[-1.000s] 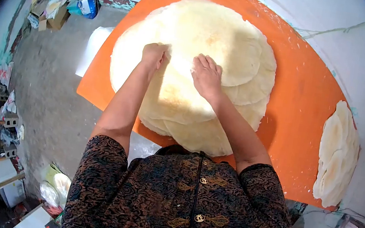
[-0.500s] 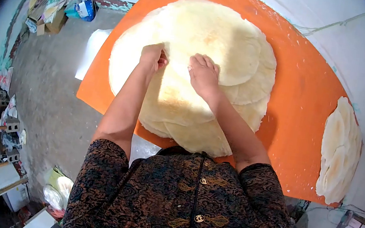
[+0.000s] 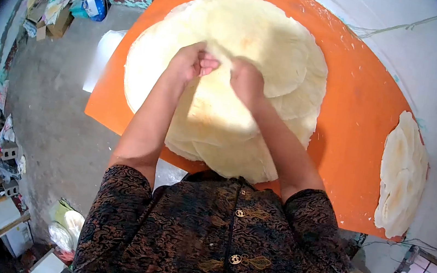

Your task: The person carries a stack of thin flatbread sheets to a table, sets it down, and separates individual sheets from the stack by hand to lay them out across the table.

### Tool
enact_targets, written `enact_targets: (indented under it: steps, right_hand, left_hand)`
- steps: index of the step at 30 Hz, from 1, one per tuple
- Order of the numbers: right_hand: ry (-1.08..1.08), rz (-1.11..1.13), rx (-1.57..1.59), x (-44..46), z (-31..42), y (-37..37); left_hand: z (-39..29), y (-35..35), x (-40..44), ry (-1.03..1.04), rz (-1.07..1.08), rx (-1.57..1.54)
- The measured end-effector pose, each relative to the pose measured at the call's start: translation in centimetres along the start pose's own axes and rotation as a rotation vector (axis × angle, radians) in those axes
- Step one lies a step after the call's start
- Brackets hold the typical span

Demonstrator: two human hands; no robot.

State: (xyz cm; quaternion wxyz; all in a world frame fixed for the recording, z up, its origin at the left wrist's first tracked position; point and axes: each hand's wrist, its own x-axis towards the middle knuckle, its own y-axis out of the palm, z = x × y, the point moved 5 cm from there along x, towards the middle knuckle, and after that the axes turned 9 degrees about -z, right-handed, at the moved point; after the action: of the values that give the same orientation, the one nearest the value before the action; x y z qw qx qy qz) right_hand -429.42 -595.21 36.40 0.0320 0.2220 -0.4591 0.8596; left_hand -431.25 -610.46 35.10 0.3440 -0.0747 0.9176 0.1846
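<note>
A wide, overlapping pile of thin, pale round flatbreads [image 3: 243, 29] lies on the orange tabletop in front of me. Over its middle, my left hand [image 3: 192, 62] is closed with curled fingers, pinching a raised bit of flatbread [image 3: 219, 54]. That bit runs across to my right hand [image 3: 246, 82], which is closed on its other side and smeared by motion. The right fingertips are mostly hidden behind the back of the hand. Sunlight and shadow fall across the pile.
Another folded stack of flatbreads [image 3: 402, 174] sits at the right end of the orange tabletop [image 3: 349, 126]. A cardboard box [image 3: 61, 24] and bags stand on the grey floor at the upper left. Clutter with concrete blocks [image 3: 9, 150] lines the left wall.
Both hands have moved slightly up and closer together. The right hand, earlier resting on the pile, is now closed, and a bit of flatbread is raised between the hands.
</note>
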Motion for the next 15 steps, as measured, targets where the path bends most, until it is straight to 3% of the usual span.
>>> enact_targets:
  steps: [2,3,5,6,7,8,10,12,14,15]
  right_hand:
    - [0.037,0.142,0.036,2.9,-3.2,-0.1]
    - [-0.179,0.244,-0.242,5.2,-5.0,-0.4]
    - [-0.47,-0.091,-0.789,8.7,-3.1,-7.1]
    - [-0.506,-0.201,-0.513,10.5,-3.7,-10.5]
    - [-0.419,-0.301,-0.634,12.4,-2.8,-13.3]
    - [-0.14,-0.257,-0.31,13.3,-1.1,-16.6]
    - [-0.206,-0.323,-0.382,11.5,5.1,-20.1]
    - [-0.364,-0.253,-0.523,9.9,5.1,-17.9]
    - [-0.464,-0.311,-0.348,5.9,6.3,-14.9]
    - [-0.433,-0.188,-0.299,3.4,6.7,-12.7]
  left_hand:
    - [0.1,-0.5,-2.7,0.028,0.069,-0.114]
    - [0.6,-1.6,-3.8,0.041,0.086,-0.073]
    - [1.7,-4.6,-6.8,0.08,-0.036,-0.019]
    - [2.8,-6.7,-7.9,0.096,-0.106,-0.023]
    - [4.3,-8.6,-8.9,0.108,-0.177,-0.027]
    - [5.7,-10.1,-10.0,0.128,-0.262,-0.019]
    - [8.4,-12.4,-12.2,0.163,-0.437,-0.006]
    - [10.3,-12.8,-13.7,0.23,-0.481,-0.054]
    - [11.2,-12.5,-14.8,0.26,-0.511,-0.038]
    - [11.5,-12.3,-15.1,0.266,-0.507,-0.062]
